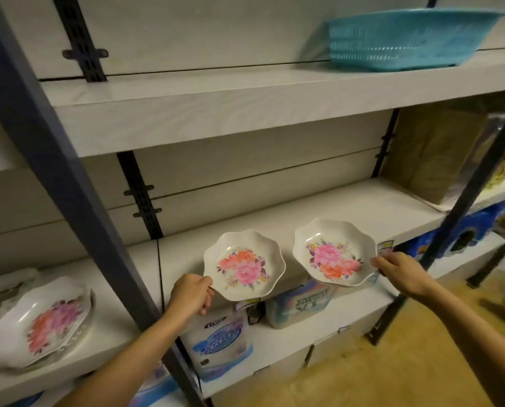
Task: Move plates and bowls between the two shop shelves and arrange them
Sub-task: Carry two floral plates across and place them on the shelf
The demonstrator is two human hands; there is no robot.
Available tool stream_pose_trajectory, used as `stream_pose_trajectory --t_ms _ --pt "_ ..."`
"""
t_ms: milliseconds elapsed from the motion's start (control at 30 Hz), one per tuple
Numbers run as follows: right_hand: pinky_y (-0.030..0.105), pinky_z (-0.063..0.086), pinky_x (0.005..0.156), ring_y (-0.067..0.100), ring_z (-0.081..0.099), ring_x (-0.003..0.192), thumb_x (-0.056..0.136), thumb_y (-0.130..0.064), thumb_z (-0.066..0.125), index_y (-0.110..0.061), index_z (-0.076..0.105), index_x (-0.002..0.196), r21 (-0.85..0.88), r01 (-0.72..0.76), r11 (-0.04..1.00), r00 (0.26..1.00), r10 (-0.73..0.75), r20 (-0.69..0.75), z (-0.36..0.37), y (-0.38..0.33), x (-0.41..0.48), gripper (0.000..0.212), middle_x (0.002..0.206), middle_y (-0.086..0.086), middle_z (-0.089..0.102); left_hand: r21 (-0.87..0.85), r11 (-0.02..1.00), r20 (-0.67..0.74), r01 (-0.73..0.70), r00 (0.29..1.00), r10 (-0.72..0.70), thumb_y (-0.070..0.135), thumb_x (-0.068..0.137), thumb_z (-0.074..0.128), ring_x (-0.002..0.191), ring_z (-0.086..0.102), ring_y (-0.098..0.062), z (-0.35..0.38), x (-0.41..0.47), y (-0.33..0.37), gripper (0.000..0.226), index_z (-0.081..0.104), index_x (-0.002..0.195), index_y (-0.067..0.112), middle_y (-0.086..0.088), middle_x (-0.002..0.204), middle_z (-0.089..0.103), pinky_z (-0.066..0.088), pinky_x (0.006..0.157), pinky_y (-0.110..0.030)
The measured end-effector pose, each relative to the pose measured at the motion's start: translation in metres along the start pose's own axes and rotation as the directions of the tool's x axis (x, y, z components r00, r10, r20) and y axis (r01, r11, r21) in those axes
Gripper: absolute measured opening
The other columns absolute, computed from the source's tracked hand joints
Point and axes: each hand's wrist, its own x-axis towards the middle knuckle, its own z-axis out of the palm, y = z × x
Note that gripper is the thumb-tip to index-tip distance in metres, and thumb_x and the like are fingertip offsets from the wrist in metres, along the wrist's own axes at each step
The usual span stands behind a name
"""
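**Two floral plates, one in each hand, at the right-hand shelf**

Our left hand (191,293) pinches the near rim of the left floral plate (244,265), thumb on top and fingers curled beneath. Our right hand (398,270) grips the right floral plate (333,255) the same way at its right rim. Both plates are face up, side by side but apart, over the front edge of the middle shelf (304,210).

We judge the step in hand to be setting them down. To do it well, we should keep both plates level and carry them further in over the board, so that no rim overhangs the front. We then lower them with a gap between them and let go only once each base sits flat. The scalloped rims give only a thin purchase, so a slow release suits them.

By count, there are two plates in hand. On the neighbouring shelf to the left is one stack of floral plates (43,321). It is too blurred for us to number, though it looks like several. We see no bowls. One teal basket (406,39) sits on the top shelf, and one brown wrapped bundle (433,154) stands at the far right of the middle shelf.
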Motion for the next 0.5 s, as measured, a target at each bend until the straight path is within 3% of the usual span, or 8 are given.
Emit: stream_pose_trajectory --t_ms 100,400,500 --pt "0.033 0.026 0.054 0.015 0.036 0.051 0.095 -0.016 0.045 -0.014 0.041 0.051 -0.016 0.048 0.999 0.998 -0.047 0.051 -0.001 0.004 0.041 0.044 0.051 0.000 0.041 -0.014 0.999 -0.050 0.050 0.997 -0.051 0.009 0.088 0.047 0.028 0.038 -0.016 0.010 0.020 0.004 0.035 0.055 0.054 0.005 0.002 0.025 0.045 0.030 0.039 -0.023" --pt "0.033 0.030 0.054 0.020 0.040 0.055 0.093 -0.019 0.044 -0.015 0.042 0.050 -0.088 0.237 0.968 0.957 -0.217 0.193 0.004 -0.009 0.155 0.043 0.054 0.003 0.048 -0.113 0.978 -0.225 0.178 0.954 -0.200 0.002 0.083 0.049 0.035 0.035 -0.020 0.057 0.074 0.009 0.038 0.050 0.045 0.005 0.003 0.022 0.038 0.025 0.042 -0.023" --pt "0.032 0.031 0.054 0.022 0.042 0.058 0.093 -0.020 0.044 -0.014 0.044 0.052 -0.087 0.264 0.961 0.943 -0.238 0.234 0.011 -0.017 0.180 0.041 0.058 0.005 0.051 -0.115 0.968 -0.276 0.224 0.929 -0.247 0.002 0.082 0.051 0.040 0.038 -0.024 0.068 0.093 0.007 0.034 0.050 0.048 0.004 -0.007 0.037 0.046 0.026 0.044 -0.025"
